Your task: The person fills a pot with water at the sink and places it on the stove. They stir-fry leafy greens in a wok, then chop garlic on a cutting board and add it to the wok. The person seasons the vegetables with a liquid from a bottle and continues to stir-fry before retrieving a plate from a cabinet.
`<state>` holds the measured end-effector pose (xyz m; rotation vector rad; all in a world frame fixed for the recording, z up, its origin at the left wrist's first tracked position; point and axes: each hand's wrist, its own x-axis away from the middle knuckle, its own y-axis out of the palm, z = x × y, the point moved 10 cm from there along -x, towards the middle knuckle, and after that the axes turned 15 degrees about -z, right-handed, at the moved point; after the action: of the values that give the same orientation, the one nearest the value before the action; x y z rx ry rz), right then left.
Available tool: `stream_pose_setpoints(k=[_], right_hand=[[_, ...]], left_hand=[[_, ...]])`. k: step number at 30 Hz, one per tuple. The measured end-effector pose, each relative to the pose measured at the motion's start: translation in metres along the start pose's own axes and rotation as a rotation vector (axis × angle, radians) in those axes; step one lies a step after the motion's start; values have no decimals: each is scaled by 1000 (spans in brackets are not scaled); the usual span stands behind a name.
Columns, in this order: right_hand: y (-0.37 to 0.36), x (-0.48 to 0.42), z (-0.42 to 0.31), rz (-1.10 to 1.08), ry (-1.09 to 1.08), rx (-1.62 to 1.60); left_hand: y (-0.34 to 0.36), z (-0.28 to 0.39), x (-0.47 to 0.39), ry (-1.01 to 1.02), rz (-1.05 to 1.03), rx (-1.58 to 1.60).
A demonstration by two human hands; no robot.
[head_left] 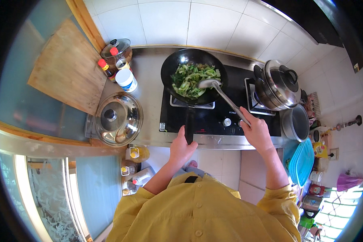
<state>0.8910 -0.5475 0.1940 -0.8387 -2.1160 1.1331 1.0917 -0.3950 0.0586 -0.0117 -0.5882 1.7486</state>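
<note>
My left hand [182, 145] grips the black handle [190, 121] of a dark wok [169, 72], which sits on the left burner of a black glass gas stove [181, 121]. Chopped leafy greens [192, 78] lie inside the wok. My right hand [255, 130] is closed around the shaft of a metal cooking ladle [228, 98]. Its head [210, 83] rests among the greens near the wok's right side, and I cannot see how deep it reaches. The wok hides most of the left burner.
A lidded steel pot [275, 87] stands on the right burner, with a grey metal pot [295, 123] beside it. To the left are a glass lid [118, 119], a white jar [126, 80], red-capped bottles [109, 70] and a wooden board [68, 68]. Turquoise plastic baskets [302, 163] are at right.
</note>
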Motion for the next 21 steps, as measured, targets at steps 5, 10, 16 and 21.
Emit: stream_pose_setpoints(k=[5,10,16,21], right_hand=[[19,-45,10,162,22,-297],[105,-64,37,229,157,-837],[150,-78,-17,-109,285,-2055],[101,-42,-33,-111,150,-1491]], left_hand=[[8,5,2,-52,-44,2],[14,-3,-3,80,21,-45],[13,5,-2,89,-3,9],[11,6,-1,112,47,-7]])
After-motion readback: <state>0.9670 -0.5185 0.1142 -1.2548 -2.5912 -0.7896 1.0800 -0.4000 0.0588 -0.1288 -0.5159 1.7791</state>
